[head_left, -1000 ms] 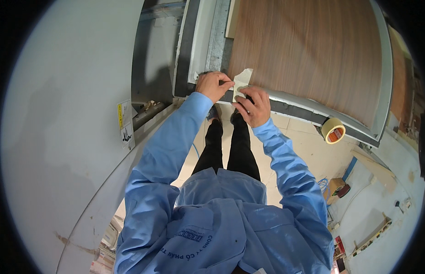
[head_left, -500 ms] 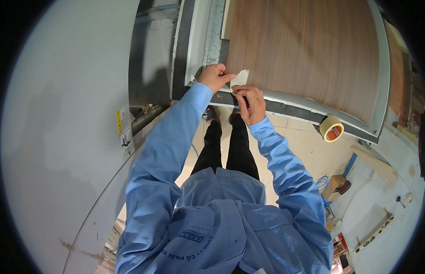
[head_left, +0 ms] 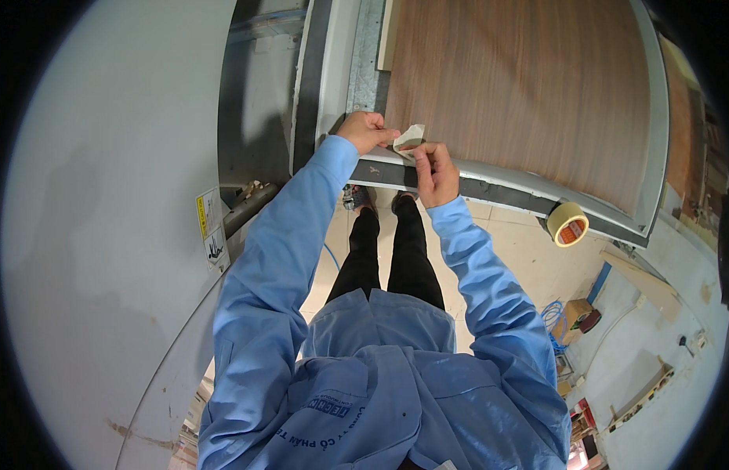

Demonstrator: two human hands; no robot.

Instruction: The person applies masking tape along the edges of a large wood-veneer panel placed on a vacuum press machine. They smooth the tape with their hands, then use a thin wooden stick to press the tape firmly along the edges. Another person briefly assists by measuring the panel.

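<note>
A short piece of cream masking tape (head_left: 410,136) stretches between my two hands at the near left corner of a brown wood-grain panel (head_left: 521,86). My left hand (head_left: 368,131) pinches its left end between thumb and fingers. On the other side, my right hand (head_left: 436,172) grips the lower right end with thumb and forefinger, its other fingers curled. Part of the strip looks folded or curled over. The panel lies on a pale metal frame (head_left: 490,170) with a dark edge. A roll of masking tape (head_left: 567,225) rests on that frame's near edge, to the right.
A large grey machine cover (head_left: 106,196) with a warning label (head_left: 212,227) takes up the left side. Beyond my left hand is a metal plate (head_left: 366,86). On the floor at the lower right are a cardboard box (head_left: 570,319) and a coiled blue hose (head_left: 552,317).
My right hand has turned more upright and shifted slightly, and the tape between the hands has bent into a fold. The left hand has moved slightly left.
</note>
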